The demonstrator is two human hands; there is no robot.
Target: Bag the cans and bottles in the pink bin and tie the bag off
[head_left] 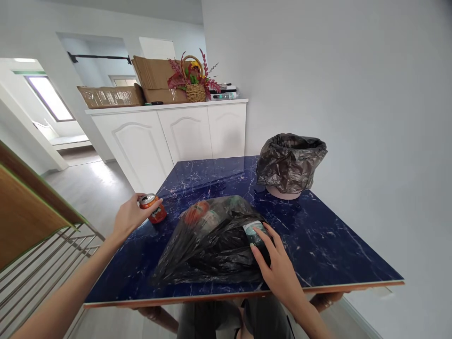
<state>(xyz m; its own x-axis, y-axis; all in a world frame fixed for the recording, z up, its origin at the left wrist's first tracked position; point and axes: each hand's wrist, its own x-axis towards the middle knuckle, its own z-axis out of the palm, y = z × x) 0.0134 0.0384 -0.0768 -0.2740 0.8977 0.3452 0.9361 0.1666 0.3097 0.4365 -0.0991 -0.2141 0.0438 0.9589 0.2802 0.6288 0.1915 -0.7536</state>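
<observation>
My left hand (133, 213) is wrapped around an orange-red drink can (157, 214) at the left edge of the blue table. The can is slightly tilted, its silver top facing up. In the middle lies a thin black plastic bag (212, 249), with red, white and green items dimly visible through it. At the bag's right side, my right hand (277, 261) has its fingers curved over a dark cylindrical container (254, 231) with a pale label. Its lower part is hidden by the fingers and the bag, so its exact kind is unclear.
A bin (284, 193) lined with a dark plastic bag stands at the table's back right, near the wall. The blue marbled table (339, 254) has a wooden front edge. Behind are a white cabinet (187, 136), cardboard boxes (155, 75) and a flower basket (195, 92). A metal rack (42, 268) is at left.
</observation>
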